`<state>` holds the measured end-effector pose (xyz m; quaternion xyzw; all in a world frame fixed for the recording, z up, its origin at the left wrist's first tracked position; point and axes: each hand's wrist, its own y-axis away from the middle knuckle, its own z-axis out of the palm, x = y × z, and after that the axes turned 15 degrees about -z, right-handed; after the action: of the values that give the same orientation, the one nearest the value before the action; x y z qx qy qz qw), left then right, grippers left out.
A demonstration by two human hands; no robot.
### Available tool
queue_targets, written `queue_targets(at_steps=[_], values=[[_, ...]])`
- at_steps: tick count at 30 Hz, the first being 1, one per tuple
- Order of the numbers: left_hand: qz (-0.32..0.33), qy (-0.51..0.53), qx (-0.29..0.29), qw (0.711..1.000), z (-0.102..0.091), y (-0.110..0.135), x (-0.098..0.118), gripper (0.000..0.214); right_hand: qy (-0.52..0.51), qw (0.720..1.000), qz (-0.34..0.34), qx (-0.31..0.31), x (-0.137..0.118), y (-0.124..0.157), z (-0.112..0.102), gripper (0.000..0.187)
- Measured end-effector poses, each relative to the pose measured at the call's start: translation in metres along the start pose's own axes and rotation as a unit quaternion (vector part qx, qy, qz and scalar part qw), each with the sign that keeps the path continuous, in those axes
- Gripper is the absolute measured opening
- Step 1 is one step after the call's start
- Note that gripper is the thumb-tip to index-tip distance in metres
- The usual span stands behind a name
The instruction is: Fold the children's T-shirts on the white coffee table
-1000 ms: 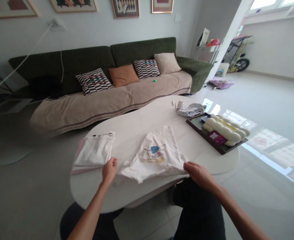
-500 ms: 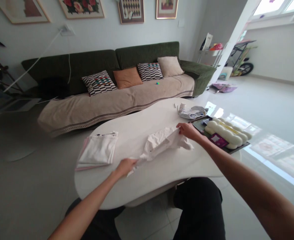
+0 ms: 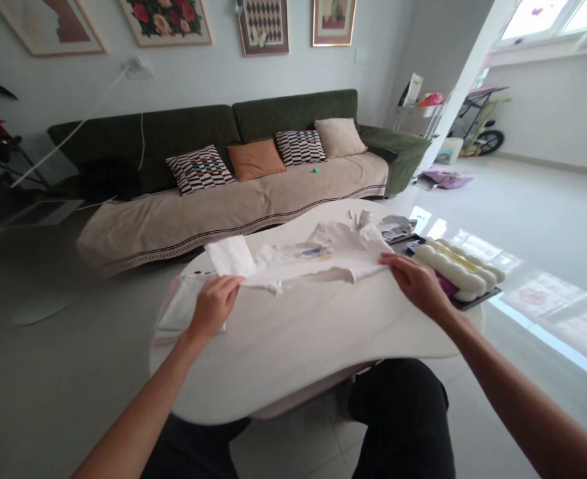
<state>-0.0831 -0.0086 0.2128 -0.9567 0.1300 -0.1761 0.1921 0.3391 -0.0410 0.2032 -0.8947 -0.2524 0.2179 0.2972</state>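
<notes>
A white shirt [image 3: 298, 256] with a small coloured print stretches above the white table between my hands. My left hand [image 3: 217, 303] is closed on its left end, with a sleeve flopping up and away beyond the fingers. On the right, my right hand [image 3: 416, 283] pinches the other end of the cloth. Beneath and beside my left hand lies a stack of folded clothes [image 3: 180, 309], white over pink, partly covered by the hand.
A tray [image 3: 478, 301] carrying a puffy cream-coloured item [image 3: 456, 266] sits at the table's right end. Behind it are a crumpled plastic bag [image 3: 396, 227] and a small white bottle [image 3: 364, 218]. A green sofa [image 3: 293, 110] stands beyond the white table [image 3: 293, 346].
The shirt has been lifted and spread wider, and its print now shows. My left hand moved left and farther away, over the folded stack. My right hand moved right, towards the tray.
</notes>
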Motion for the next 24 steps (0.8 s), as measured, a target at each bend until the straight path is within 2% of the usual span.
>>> queue_targets(at_steps=[3,6,8,10,12,15,17,19,20,22,24], values=[[0.012,-0.049,-0.145,0.988,0.046,0.051,-0.008,0.027,-0.019,0.991,0.027,-0.128,0.012,0.060,0.034,0.029],[0.016,-0.072,-0.273,0.959,0.085,0.089,-0.007,0.026,-0.020,0.966,0.045,-0.252,0.021,0.103,0.062,0.031],[0.008,-0.079,-0.308,0.948,0.101,0.104,-0.004,0.036,-0.015,0.955,0.048,-0.292,0.023,0.119,0.075,0.039],[-0.005,-0.075,-0.311,0.947,0.110,0.112,0.000,0.041,-0.004,0.952,0.049,-0.303,0.020,0.125,0.084,0.047],[-0.022,-0.067,-0.309,0.948,0.110,0.114,0.003,0.028,0.010,0.947,0.061,-0.315,0.015,0.126,0.087,0.041],[-0.040,-0.035,-0.342,0.938,0.090,0.109,0.006,0.022,-0.023,0.934,0.069,-0.350,0.009,0.117,0.073,0.027],[-0.047,0.028,-0.385,0.921,0.062,0.093,0.007,0.025,-0.101,0.926,0.075,-0.357,0.012,0.102,0.046,0.021],[-0.065,0.107,-0.402,0.907,0.025,0.064,0.008,0.027,-0.173,0.921,0.110,-0.331,0.018,0.074,0.009,0.018],[-0.085,0.137,-0.384,0.909,0.007,0.044,0.008,0.029,-0.188,0.921,0.141,-0.311,0.023,0.055,-0.011,0.019],[-0.120,0.183,-0.316,0.923,-0.021,-0.005,0.006,0.031,-0.175,0.946,0.148,-0.229,0.034,0.010,-0.041,0.022],[-0.159,0.216,-0.242,0.933,-0.032,-0.059,0.000,0.033,-0.159,0.966,0.124,-0.162,0.047,-0.040,-0.052,0.023]])
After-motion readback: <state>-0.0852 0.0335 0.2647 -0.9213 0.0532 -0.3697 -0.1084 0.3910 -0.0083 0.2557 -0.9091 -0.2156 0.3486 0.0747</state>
